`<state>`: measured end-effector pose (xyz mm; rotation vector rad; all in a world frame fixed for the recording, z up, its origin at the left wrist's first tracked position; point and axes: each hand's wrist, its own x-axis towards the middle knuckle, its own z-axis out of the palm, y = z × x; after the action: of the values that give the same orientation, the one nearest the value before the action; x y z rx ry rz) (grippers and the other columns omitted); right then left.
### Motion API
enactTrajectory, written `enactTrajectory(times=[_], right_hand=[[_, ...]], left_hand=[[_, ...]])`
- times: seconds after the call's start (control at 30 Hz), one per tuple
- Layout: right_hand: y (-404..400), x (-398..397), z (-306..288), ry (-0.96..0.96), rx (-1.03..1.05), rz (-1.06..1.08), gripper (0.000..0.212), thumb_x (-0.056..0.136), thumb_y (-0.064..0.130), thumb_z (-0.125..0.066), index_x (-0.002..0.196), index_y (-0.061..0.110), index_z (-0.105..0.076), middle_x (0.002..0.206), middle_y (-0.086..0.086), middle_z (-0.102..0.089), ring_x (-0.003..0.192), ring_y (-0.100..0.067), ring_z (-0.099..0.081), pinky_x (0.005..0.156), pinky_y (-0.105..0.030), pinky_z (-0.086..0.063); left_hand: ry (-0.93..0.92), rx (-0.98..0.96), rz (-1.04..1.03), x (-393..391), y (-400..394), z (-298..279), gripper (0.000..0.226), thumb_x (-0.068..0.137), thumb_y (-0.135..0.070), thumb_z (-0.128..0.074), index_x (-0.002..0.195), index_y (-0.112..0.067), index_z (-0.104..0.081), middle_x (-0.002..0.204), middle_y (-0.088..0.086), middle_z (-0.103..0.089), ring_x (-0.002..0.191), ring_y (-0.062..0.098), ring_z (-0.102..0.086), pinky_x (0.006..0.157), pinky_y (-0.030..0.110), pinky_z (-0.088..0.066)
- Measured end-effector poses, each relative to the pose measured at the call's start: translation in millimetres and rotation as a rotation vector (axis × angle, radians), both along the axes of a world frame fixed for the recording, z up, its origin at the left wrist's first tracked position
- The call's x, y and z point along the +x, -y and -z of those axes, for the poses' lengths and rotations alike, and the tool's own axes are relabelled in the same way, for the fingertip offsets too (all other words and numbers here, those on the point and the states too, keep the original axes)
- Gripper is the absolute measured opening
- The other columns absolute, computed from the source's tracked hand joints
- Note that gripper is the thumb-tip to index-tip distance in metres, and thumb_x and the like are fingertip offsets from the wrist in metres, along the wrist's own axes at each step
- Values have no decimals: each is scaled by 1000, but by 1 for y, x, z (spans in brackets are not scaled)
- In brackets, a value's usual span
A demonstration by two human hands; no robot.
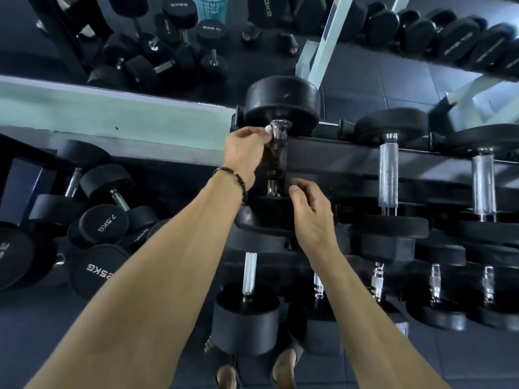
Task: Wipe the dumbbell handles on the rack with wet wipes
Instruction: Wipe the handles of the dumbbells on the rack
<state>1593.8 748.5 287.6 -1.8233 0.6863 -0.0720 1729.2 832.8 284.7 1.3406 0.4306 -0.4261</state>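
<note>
Nearest the camera, two bare forearms reach forward and up from the lower edge of the view; below them, sandalled feet [283, 369] stand on the dark floor [463, 360].

The lower tier of the rack carries a row of dumbbells with short chrome handles, among them a bright ribbed handle [250, 272] just left of the right forearm.

Right hand [311, 217]: hovers just beside the near end of the upper-tier dumbbell [280, 105]; fingers loosely curled, thumb extended toward the handle, grasping nothing. Whether the thumb touches the metal cannot be told.

Left hand [247, 153]: wrist wearing a dark beaded bracelet [233, 178]; the grip is clenched on a small white wet wipe [267, 130], pinched at the fingertips and pressed against the far end of the dark handle [276, 153], next to the large black far head of that dumbbell.

Upper tier of the rack [337, 161]: to the right of the handled dumbbell lie two further dumbbells with silver knurled handles [388, 175].

Left of the rack, loose dumbbells marked in kilograms lie on the floor, one reading 7.5KG [106, 223].

Farthest, a pale green ledge [98, 108] runs below a mirror [168, 37] reflecting dumbbells and a light blue basket [209, 7].
</note>
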Motion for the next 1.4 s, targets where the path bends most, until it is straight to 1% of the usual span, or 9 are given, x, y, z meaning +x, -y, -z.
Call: enactTrajectory(times=[0.17,0.27,0.53,0.67,0.8,0.97,1.17,1.3,1.4], right_hand=[[-2,0,5,10,-36,14,28,100,28,-48,122,22,-63,119,10,-63,111,-1,-56,89,-12,-40],[-1,2,6,1,-48,9,27,100,26,-47,120,22,-64,117,9,-64,107,0,-57,85,-7,-40],[-1,1,10,-3,-49,-6,32,96,35,-44,119,26,-64,107,2,-65,98,-10,-59,91,-27,-49],[-1,1,11,-6,-43,-15,39,89,42,-40,118,29,-63,96,6,-57,89,-10,-54,88,-32,-49],[2,0,12,-14,-43,-29,36,93,37,-41,119,27,-64,97,4,-60,90,-10,-56,87,-30,-48],[3,0,15,-10,-32,-36,32,96,34,-41,118,29,-63,79,20,-44,71,3,-42,78,-30,-42],[1,1,14,-10,-49,-25,38,92,39,-39,120,28,-62,88,14,-52,78,-3,-48,81,-33,-47],[0,1,14,-2,-53,-2,44,88,43,-38,122,28,-61,89,14,-51,80,-4,-47,84,-36,-49],[-1,1,13,-8,-68,-2,43,89,41,-38,123,28,-61,96,8,-55,90,-11,-52,96,-43,-51]], left_hand=[[-25,-76,219,-8,-30,12,28,86,-6,-71,62,-19,-69,79,9,-70,74,24,-67,78,36,-53],[-29,-182,128,1,-16,5,21,90,-4,-68,71,-14,-64,74,7,-68,64,17,-66,59,27,-56],[-91,-81,291,-6,-30,13,14,87,-1,-69,78,-11,-64,71,4,-69,65,15,-66,69,29,-60],[-65,-141,310,-1,-24,9,17,94,3,-59,82,-9,-63,75,7,-66,65,15,-64,53,21,-54],[-118,-275,337,10,-9,6,28,98,7,-44,92,-6,-67,81,5,-74,67,12,-69,54,20,-54],[-175,-56,718,-3,-41,14,23,97,8,-46,92,-4,-65,73,6,-66,61,10,-66,53,17,-53],[-116,-134,565,-1,-31,16,26,95,9,-48,106,-3,-68,96,12,-70,83,18,-67,80,27,-60],[-3,180,767,-9,-41,15,24,90,9,-59,100,-8,-74,91,10,-75,82,16,-70,65,20,-57],[62,263,655,-14,-41,12,23,84,10,-65,93,-8,-76,88,14,-75,79,20,-70,56,19,-54]])
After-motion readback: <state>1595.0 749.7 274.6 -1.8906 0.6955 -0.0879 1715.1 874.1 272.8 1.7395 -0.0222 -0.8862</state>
